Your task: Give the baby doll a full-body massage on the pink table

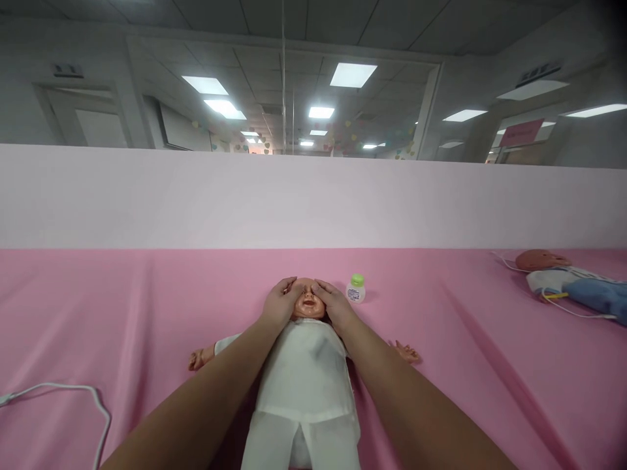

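A baby doll [308,372] in white clothes lies on its back on the pink sheet [186,294], its arms spread to both sides. My left hand [283,301] rests against the left side of the doll's head, with the thumb near the eye. On the other side of the head lies my right hand [335,301], its thumb on the brow. Both hands are spread along the head and grip nothing. Between them the doll's open mouth shows. Just right of my right hand stands a small clear bottle [355,289] with a green cap.
A second doll [588,287] in blue and white clothing lies at the far right, with a thin white tube and a yellow piece. A white cable [63,386] curves at the lower left. Behind the sheet runs a white panel [313,202] below glass.
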Tool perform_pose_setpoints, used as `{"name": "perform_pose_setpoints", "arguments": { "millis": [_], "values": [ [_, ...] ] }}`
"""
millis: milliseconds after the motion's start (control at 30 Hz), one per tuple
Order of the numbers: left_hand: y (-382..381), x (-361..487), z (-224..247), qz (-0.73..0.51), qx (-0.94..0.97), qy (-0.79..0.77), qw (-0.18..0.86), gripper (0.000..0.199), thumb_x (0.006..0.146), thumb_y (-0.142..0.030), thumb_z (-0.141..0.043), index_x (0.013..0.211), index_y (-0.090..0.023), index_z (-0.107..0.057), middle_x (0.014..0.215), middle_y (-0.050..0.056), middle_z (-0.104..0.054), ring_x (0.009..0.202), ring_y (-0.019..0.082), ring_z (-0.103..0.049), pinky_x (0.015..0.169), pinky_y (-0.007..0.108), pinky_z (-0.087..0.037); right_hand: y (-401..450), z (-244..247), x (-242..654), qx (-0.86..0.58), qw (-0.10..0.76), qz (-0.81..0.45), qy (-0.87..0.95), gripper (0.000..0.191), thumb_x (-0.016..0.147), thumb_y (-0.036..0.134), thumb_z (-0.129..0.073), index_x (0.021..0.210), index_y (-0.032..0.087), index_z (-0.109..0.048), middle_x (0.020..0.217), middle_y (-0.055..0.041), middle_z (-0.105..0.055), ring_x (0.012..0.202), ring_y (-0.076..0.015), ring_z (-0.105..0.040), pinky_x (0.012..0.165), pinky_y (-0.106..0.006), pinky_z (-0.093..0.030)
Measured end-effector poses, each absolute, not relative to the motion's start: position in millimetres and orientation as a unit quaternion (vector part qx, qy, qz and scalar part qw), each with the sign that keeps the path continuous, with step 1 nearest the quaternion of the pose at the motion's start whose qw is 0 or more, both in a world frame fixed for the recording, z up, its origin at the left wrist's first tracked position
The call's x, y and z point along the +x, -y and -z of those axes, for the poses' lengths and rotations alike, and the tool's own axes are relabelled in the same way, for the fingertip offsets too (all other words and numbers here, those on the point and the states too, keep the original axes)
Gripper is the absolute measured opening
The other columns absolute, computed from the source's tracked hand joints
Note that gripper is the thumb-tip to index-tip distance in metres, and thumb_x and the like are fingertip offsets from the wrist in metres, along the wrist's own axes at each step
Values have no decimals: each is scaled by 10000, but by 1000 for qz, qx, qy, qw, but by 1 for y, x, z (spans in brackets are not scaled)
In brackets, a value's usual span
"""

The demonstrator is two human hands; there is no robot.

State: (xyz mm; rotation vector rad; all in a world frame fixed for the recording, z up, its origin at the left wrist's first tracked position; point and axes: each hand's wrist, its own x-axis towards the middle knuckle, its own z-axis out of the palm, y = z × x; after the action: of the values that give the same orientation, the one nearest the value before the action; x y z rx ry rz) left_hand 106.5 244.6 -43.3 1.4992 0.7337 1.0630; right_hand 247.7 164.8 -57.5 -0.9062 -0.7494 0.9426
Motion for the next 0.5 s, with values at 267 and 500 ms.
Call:
{"name": "perform_pose_setpoints", "arguments": {
  "millis": [267, 500],
  "values": [
    [-243, 104, 45, -454, 580, -279, 616, 539, 668, -459, -878, 1095, -195, -683, 1006, 80, -743, 906, 247, -712, 865, 397, -562, -165, 52, 245, -433, 728, -431, 311, 523, 663, 427, -911, 1105, 220, -723, 1107, -73, -770, 1033, -282, -722, 972, -451, -565],
    [-248, 107, 51, -487, 571, -298, 589, 371, 774, -452, -711, 1048, -204, -737, 1040, 67, -749, 1024, 252, -677, 956, 395, -519, -163, 55, 245, -415, 737, -450, 288, 531, 717, 427, -857, 1198, 253, -714, 1264, -69, -730, 1185, -293, -670, 1050, -459, -527]
  ]
}}
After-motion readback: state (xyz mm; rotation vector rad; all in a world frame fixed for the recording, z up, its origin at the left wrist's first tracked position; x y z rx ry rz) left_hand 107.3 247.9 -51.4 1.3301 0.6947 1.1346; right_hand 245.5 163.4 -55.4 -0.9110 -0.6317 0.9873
